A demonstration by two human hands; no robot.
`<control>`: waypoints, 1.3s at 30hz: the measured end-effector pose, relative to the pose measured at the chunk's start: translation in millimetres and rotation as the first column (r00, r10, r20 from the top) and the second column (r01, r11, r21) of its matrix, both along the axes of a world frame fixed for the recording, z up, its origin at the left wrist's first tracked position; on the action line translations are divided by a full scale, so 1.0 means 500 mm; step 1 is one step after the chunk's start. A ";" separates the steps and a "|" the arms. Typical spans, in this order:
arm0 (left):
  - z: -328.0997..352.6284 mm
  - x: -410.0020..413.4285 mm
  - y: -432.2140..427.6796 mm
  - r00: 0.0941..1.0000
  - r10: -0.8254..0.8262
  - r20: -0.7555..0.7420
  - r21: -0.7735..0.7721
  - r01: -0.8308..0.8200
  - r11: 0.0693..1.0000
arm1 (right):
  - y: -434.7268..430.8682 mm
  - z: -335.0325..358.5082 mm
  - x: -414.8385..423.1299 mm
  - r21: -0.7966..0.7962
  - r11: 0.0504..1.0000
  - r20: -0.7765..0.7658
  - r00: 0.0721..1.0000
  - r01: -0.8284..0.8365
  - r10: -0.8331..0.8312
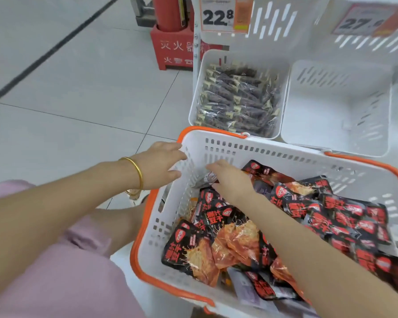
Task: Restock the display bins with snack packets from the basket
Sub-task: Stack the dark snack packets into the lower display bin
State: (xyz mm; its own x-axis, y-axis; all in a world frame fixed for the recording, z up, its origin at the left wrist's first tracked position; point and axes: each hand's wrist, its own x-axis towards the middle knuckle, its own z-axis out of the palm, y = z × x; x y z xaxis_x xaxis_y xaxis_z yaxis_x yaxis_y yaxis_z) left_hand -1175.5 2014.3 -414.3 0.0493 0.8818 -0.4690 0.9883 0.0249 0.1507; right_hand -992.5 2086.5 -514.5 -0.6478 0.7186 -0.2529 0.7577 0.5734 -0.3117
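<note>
Head view: the left hand (161, 164) is bracing the basket (207, 130) at its 10 o'clock corner, grip flat and empty. The right hand (231, 179) is covering a pale packet (207, 178) there; I cannot tell whether its grip is pinching it. The snack packets (193, 249) are lying flat, long axes jumbled. Gathering several aligned would probably suit the empty bin (336, 79) at 1 o'clock.

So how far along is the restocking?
Early to midway, I'd guess. Done: the left bin looks filled with dark packets. In hand: the left hand touches the basket at its corner while the right hand reaches to a small grey packet inside. Left: the right bin is bare, and the basket holds many red-black packets.
</note>
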 end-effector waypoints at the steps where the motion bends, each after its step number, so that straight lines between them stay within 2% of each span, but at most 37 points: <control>1: -0.006 -0.003 -0.004 1.000 0.005 -0.010 -0.010 -0.006 1.000 | 0.007 -0.022 -0.019 0.016 1.000 0.094 0.995 -0.022 0.020; 3: -0.010 -0.001 0.000 1.000 0.009 -0.014 -0.010 -0.009 1.000 | 0.020 -0.059 -0.046 0.032 0.999 0.201 0.979 -0.040 0.033; 5: -0.007 0.006 0.011 1.000 0.013 0.015 0.023 -0.013 1.000 | 0.029 -0.083 -0.057 0.043 0.999 0.187 0.982 -0.006 -0.002; 7: -0.008 0.010 0.020 0.999 0.020 0.044 0.045 -0.022 0.999 | 0.028 -0.082 -0.045 0.050 0.998 0.067 0.997 0.027 -0.030; 9: -0.014 0.014 0.027 0.998 0.023 0.062 0.050 -0.026 0.998 | 0.021 -0.053 -0.014 -0.027 0.995 -0.151 0.983 0.098 -0.101; 12: -0.023 0.035 0.034 0.991 0.086 0.098 0.091 -0.095 0.991 | -0.004 0.037 0.068 -0.207 0.958 -0.438 0.857 0.199 -0.272; 15: -0.019 0.070 0.048 0.976 0.163 0.144 0.216 -0.192 0.957 | -0.018 0.119 0.167 -0.390 0.886 -0.592 0.669 0.251 -0.450; 17: -0.010 0.105 0.060 0.945 0.199 0.260 0.215 -0.258 0.942 | -0.012 0.151 0.215 -0.456 0.845 -0.671 0.517 0.277 -0.532; 18: -0.005 0.127 0.064 0.879 0.271 0.393 0.128 -0.344 0.930 | -0.008 0.161 0.232 -0.474 0.832 -0.701 0.449 0.288 -0.555; 19: -0.001 0.151 0.067 0.743 0.394 0.541 -0.044 -0.443 0.895 | -0.006 0.169 0.245 -0.488 0.824 -0.724 0.393 0.288 -0.567; 20: 0.005 0.176 0.069 0.530 0.535 0.658 -0.274 -0.494 0.825 | -0.006 0.175 0.254 -0.494 0.821 -0.739 0.359 0.286 -0.570; 21: 0.012 0.198 0.071 0.313 0.645 0.697 -0.478 -0.468 0.744 | -0.009 0.178 0.259 -0.499 0.820 -0.747 0.342 0.280 -0.570; 22: 0.020 0.220 0.070 0.178 0.692 0.699 -0.591 -0.402 0.700 | -0.014 0.178 0.263 -0.499 0.822 -0.748 0.343 0.274 -0.568; 24: 0.020 0.254 0.070 0.053 0.695 0.717 -0.636 -0.358 0.683 | -0.030 0.171 0.274 -0.504 0.823 -0.729 0.381 0.262 -0.568; 26: 0.010 0.270 0.076 0.004 0.661 0.750 -0.599 -0.419 0.682 | -0.045 0.162 0.294 -0.538 0.807 -0.677 0.446 0.243 -0.586; 27: 0.003 0.272 0.078 0.032 0.645 0.763 -0.565 -0.451 0.691 | -0.052 0.162 0.304 -0.581 0.784 -0.636 0.478 0.219 -0.605; 28: -0.005 0.271 0.078 0.112 0.624 0.773 -0.510 -0.474 0.717 | -0.058 0.165 0.313 -0.626 0.755 -0.598 0.499 0.198 -0.627; 29: -0.007 0.268 0.077 0.262 0.583 0.769 -0.425 -0.473 0.772 | -0.060 0.169 0.322 -0.642 0.738 -0.570 0.515 0.208 -0.640; 31: -0.003 0.267 0.067 0.610 0.409 0.679 -0.240 -0.343 0.908 | -0.060 0.179 0.334 -0.562 0.769 -0.559 0.544 0.305 -0.625; 32: 0.005 0.272 0.061 0.715 0.316 0.624 -0.176 -0.265 0.948 | -0.059 0.184 0.337 -0.522 0.787 -0.570 0.552 0.329 -0.609; 33: 0.014 0.278 0.057 0.775 0.239 0.584 -0.141 -0.193 0.971 | -0.057 0.189 0.339 -0.506 0.801 -0.580 0.561 0.321 -0.591; 34: 0.021 0.285 0.055 0.800 0.170 0.576 -0.116 -0.126 0.985 | -0.056 0.193 0.343 -0.516 0.803 -0.574 0.575 0.297 -0.582; 36: 0.032 0.300 0.055 0.786 0.095 0.611 -0.092 -0.049 0.995 | -0.054 0.205 0.352 -0.580 0.775 -0.529 0.607 0.252 -0.593; 39: 0.038 0.319 0.062 0.706 0.109 0.700 -0.060 -0.094 0.994 | -0.052 0.221 0.366 -0.626 0.746 -0.488 0.634 0.226 -0.601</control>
State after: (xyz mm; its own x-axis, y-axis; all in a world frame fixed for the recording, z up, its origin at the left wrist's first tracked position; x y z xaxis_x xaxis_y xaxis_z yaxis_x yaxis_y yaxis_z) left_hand -1015.8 2045.4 -395.5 0.2811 0.8926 -0.3526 0.5899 0.1291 0.7971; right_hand -809.3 2060.6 -403.9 -0.4352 0.8531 -0.2879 0.3791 -0.1164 -0.9180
